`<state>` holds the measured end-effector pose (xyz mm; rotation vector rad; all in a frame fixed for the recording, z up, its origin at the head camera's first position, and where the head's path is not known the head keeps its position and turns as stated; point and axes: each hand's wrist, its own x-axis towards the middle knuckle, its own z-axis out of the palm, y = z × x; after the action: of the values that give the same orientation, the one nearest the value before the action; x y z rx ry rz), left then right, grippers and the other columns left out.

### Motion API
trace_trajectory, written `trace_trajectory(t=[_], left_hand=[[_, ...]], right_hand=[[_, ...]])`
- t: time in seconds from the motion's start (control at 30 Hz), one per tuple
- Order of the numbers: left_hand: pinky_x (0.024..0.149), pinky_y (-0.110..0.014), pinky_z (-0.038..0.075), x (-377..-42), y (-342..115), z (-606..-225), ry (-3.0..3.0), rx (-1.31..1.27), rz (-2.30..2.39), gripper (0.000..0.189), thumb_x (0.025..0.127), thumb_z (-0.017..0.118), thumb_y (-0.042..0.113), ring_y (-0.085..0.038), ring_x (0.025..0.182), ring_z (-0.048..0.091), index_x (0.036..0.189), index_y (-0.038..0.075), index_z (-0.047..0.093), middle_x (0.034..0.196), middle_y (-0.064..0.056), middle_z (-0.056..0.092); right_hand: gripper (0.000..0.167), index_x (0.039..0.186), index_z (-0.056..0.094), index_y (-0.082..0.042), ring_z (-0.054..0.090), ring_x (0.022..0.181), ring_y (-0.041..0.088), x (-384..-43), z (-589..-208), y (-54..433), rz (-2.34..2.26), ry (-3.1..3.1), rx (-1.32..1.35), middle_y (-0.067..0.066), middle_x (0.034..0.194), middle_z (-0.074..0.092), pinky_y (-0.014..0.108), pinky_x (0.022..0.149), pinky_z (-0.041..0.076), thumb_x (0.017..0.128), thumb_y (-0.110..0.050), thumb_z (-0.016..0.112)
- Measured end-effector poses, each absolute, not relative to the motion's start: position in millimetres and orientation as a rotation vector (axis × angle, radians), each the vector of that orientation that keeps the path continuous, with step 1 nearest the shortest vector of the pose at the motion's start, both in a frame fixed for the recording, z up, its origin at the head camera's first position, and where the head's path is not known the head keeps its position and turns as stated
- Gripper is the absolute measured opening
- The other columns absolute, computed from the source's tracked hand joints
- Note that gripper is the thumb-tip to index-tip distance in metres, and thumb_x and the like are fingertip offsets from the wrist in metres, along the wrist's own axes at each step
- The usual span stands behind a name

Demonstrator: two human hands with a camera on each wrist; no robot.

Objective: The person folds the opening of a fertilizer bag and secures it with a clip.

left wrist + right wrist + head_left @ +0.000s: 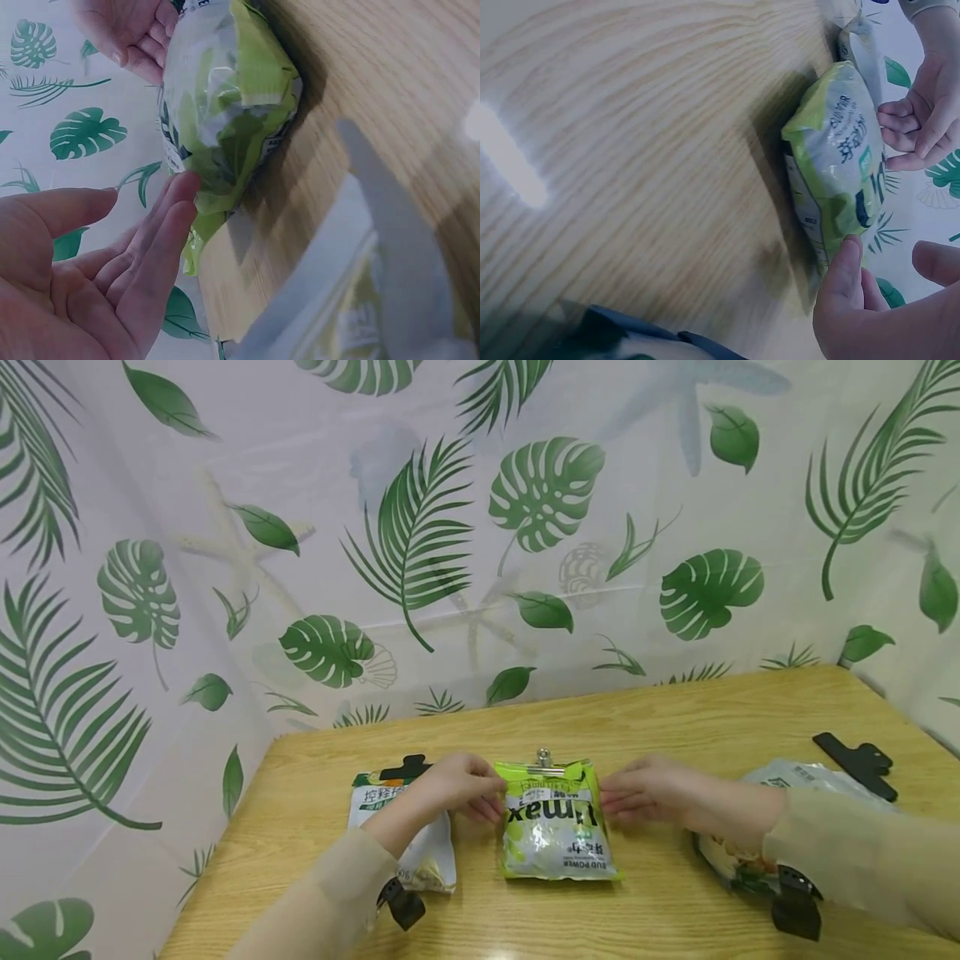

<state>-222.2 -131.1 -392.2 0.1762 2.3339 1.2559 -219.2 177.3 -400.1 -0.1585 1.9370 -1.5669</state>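
A green and white plastic bag (558,839) lies on the table in the middle of the head view, its printing upside down to me. A silver metal clip (544,762) sits on its far edge. At the bag's left side is my left hand (467,787), fingers extended and the fingertips at the edge. My right hand (654,789) is on the opposite side, its fingers also extended toward the edge. Both wrist views show the thumbs held away from the bag (225,97), with neither hand gripping it.
Left of the middle, a white bag (435,856) with a black clip (407,767) lies partly under my left forearm. Another bag (731,864) is partly hidden by my right forearm, with a black clip (858,764) at its far end. Leaf-patterned cloth (450,685) backs the wooden table (637,727).
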Motion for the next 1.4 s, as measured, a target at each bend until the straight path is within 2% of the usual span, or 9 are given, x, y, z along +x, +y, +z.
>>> trace_trajectory(t=[0.27, 0.47, 0.6, 0.93, 1.17, 1.4], left_hand=[[0.084, -0.042, 0.067, -225, -118, -387, 2.275, 0.188, 1.300, 0.026, 0.109, 0.061, 0.015, -0.012, 0.072, 0.077, 0.119, -0.006, 0.074, 0.099, -0.021, 0.081], [0.079, -0.035, 0.067, -229, -107, -384, 2.236, 0.218, 1.309, 0.029, 0.110, 0.059, 0.017, -0.009, 0.071, 0.075, 0.123, -0.004, 0.073, 0.103, -0.020, 0.081], [0.077, -0.033, 0.067, -231, -100, -380, 2.207, 0.261, 1.328, 0.030, 0.110, 0.060, 0.018, -0.009, 0.071, 0.075, 0.124, -0.005, 0.072, 0.103, -0.021, 0.081], [0.074, -0.029, 0.066, -232, -84, -374, 2.158, 0.315, 1.352, 0.032, 0.110, 0.060, 0.021, -0.009, 0.070, 0.074, 0.127, -0.005, 0.072, 0.102, -0.019, 0.081], [0.076, -0.031, 0.066, -234, -73, -372, 2.136, 0.342, 1.370, 0.033, 0.110, 0.061, 0.019, -0.009, 0.070, 0.073, 0.127, -0.006, 0.071, 0.102, -0.020, 0.081], [0.076, -0.033, 0.067, -235, -63, -370, 2.112, 0.347, 1.382, 0.032, 0.111, 0.059, 0.018, -0.009, 0.070, 0.074, 0.128, -0.006, 0.071, 0.105, -0.023, 0.080]], right_hand=[[0.046, 0.140, 0.048, 0.023, 0.074, 0.100, 0.013, -223, -392, 177, -1.571, 1.931, -0.178, 0.009, 0.112, 0.077, 0.032, 0.098, 0.062, 0.109, -0.011, 0.055], [0.052, 0.145, 0.043, 0.024, 0.073, 0.102, 0.012, -225, -388, 180, -1.558, 1.929, -0.190, 0.010, 0.119, 0.075, 0.031, 0.098, 0.061, 0.111, -0.014, 0.051], [0.055, 0.147, 0.040, 0.024, 0.072, 0.104, 0.012, -226, -386, 182, -1.555, 1.934, -0.179, 0.012, 0.122, 0.074, 0.030, 0.098, 0.061, 0.112, -0.016, 0.050], [0.060, 0.151, 0.034, 0.024, 0.071, 0.105, 0.009, -225, -381, 198, -1.583, 1.924, -0.200, 0.006, 0.121, 0.073, 0.028, 0.096, 0.061, 0.113, -0.021, 0.049], [0.060, 0.153, 0.032, 0.023, 0.072, 0.103, 0.005, -227, -380, 210, -1.605, 1.907, -0.216, -0.002, 0.113, 0.075, 0.025, 0.095, 0.061, 0.115, -0.021, 0.045], [0.063, 0.157, 0.027, 0.022, 0.071, 0.106, 0.003, -229, -379, 225, -1.600, 1.900, -0.191, 0.000, 0.123, 0.073, 0.028, 0.100, 0.060, 0.115, -0.021, 0.045]])
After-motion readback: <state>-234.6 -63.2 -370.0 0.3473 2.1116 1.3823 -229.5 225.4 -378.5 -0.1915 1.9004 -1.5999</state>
